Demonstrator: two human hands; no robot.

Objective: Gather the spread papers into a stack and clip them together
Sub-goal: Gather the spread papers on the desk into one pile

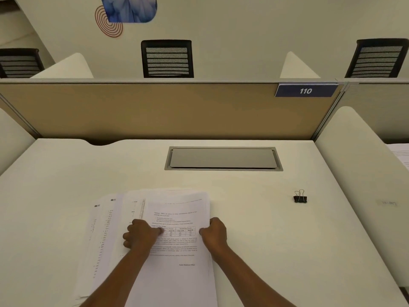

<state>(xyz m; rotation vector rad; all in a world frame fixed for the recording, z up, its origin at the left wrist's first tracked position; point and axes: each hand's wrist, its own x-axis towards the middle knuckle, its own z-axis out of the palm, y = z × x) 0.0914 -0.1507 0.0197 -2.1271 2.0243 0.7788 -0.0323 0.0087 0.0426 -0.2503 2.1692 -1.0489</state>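
While the left hand and right hand pinch the papers at their sides, these look flimsy and slippery.

— Where does my single view look from?
— I'm watching through the head camera, above the near edge of the flat white surface, facing forward and down. It's wide-angle: the printed white papers lie close below, and the tan fabric partition stands farther ahead.
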